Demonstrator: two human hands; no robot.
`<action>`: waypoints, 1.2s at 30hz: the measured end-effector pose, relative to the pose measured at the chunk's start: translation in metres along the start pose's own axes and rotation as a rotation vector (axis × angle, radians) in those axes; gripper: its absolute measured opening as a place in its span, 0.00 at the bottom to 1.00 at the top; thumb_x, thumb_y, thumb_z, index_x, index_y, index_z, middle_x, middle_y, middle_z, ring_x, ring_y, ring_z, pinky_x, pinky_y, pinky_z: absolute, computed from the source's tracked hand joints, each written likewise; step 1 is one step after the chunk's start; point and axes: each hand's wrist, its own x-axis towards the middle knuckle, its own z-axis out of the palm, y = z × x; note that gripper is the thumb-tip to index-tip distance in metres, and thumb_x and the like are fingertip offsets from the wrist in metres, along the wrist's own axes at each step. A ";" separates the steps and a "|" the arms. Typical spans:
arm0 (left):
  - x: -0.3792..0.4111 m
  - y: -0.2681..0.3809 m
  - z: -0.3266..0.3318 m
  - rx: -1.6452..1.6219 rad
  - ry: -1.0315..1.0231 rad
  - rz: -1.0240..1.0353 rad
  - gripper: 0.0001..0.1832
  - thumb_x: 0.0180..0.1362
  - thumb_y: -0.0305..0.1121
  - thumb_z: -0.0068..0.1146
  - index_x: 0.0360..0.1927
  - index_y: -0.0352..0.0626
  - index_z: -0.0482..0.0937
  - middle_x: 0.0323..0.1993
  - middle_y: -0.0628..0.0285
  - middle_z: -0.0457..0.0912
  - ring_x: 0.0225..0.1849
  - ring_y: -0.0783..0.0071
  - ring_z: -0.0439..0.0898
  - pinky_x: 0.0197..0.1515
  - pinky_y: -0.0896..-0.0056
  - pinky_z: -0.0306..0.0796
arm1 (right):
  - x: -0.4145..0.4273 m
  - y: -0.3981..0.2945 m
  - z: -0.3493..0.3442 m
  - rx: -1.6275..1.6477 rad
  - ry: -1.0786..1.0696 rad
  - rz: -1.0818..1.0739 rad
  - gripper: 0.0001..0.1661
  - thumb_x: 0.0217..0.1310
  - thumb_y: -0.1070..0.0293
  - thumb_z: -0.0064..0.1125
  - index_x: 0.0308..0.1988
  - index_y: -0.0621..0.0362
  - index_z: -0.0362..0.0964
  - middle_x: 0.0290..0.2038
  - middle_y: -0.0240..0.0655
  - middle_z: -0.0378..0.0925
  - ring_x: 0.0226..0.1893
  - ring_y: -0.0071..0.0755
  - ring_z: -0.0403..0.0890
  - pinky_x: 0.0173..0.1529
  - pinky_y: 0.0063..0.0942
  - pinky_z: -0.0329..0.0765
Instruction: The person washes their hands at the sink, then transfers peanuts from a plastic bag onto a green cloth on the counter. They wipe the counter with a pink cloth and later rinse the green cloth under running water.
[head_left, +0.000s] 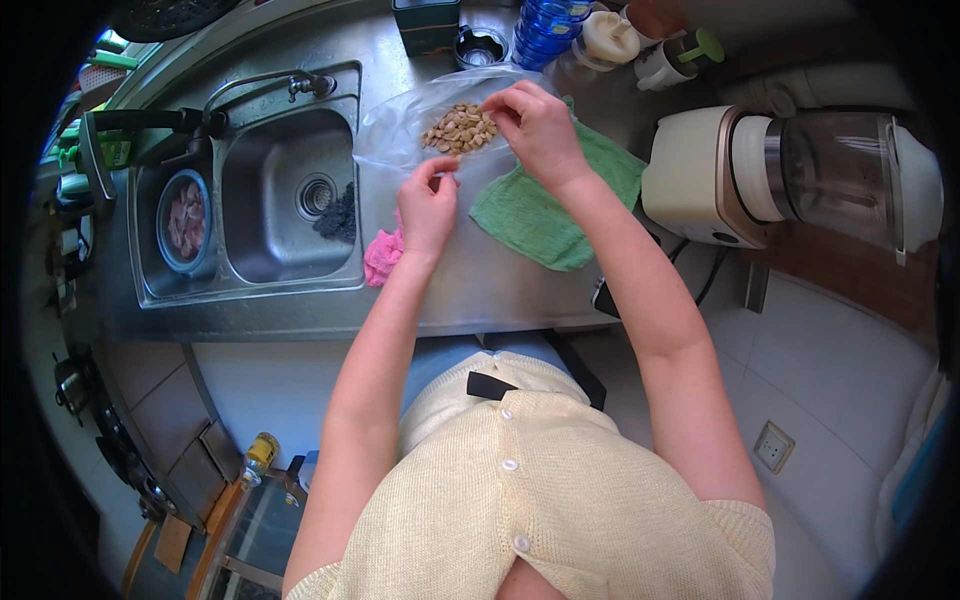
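Dried beans, apparently broad beans (459, 130), lie in a heap on a clear plastic bag (390, 127) spread on the steel counter. My right hand (536, 131) is at the heap's right edge, thumb and fingertips drawn together; whether a bean is between them is not clear. Just below the heap is my left hand (429, 206), its fingers curled towards the thumb, with a small pale spot at the tips that may be a bean. A green cloth (559, 217) lies under and beside my right wrist, and a crumpled pink cloth (383, 257) is left of my left wrist.
Left of the bag is a steel double sink (289, 199) with a faucet (259, 78); its smaller basin holds a bowl of raw meat (187, 221). A blender-like appliance (690, 172) lies at the right. Blue plastic containers (546, 34) and a lidded jar (606, 37) stand behind.
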 end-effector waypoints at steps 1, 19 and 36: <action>-0.005 -0.001 0.000 0.030 -0.020 -0.007 0.09 0.60 0.22 0.52 0.41 0.35 0.83 0.34 0.58 0.86 0.32 0.75 0.85 0.37 0.74 0.77 | 0.001 0.000 0.001 -0.003 -0.005 0.000 0.06 0.57 0.77 0.62 0.38 0.58 0.81 0.34 0.38 0.80 0.32 0.37 0.84 0.38 0.29 0.80; -0.041 -0.001 0.047 0.772 -0.282 0.080 0.17 0.51 0.31 0.61 0.45 0.38 0.77 0.39 0.49 0.80 0.42 0.49 0.80 0.45 0.50 0.74 | -0.152 0.057 -0.044 -0.328 -0.156 0.387 0.27 0.52 0.66 0.69 0.53 0.59 0.74 0.52 0.47 0.71 0.54 0.50 0.72 0.56 0.39 0.75; -0.109 0.037 0.022 -0.490 -0.364 -0.772 0.25 0.55 0.31 0.63 0.57 0.40 0.73 0.49 0.63 0.81 0.49 0.71 0.80 0.50 0.66 0.75 | -0.189 0.019 -0.028 -0.292 -0.349 -0.016 0.16 0.49 0.74 0.61 0.42 0.55 0.74 0.38 0.34 0.72 0.42 0.40 0.78 0.40 0.35 0.81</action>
